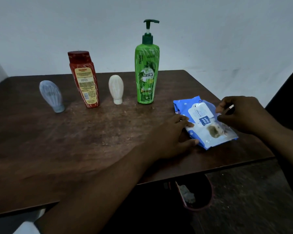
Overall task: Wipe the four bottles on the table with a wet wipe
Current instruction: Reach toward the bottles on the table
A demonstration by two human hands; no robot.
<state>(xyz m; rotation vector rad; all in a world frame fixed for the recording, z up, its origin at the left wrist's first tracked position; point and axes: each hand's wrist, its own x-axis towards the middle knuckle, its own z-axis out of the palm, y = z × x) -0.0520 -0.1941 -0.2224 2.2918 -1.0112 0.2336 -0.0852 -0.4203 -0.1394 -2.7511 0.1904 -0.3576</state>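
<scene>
Four bottles stand in a row on the brown table (57,132): a small blue-grey bottle (51,95) on its cap, a red bottle (84,78), a small white bottle (116,89) on its cap, and a tall green pump bottle (147,70). A blue pack of wet wipes (204,122) lies at the right of the table, its white lid flap raised. My left hand (172,137) rests flat on the pack's left edge with straight fingers. My right hand (242,114) is at the pack's right side, fingers curled and pinching at its opening.
A dark bin (197,194) with crumpled white wipes inside stands on the floor under the table's front right edge. A pale wall rises behind the table. Something white shows at the bottom left corner.
</scene>
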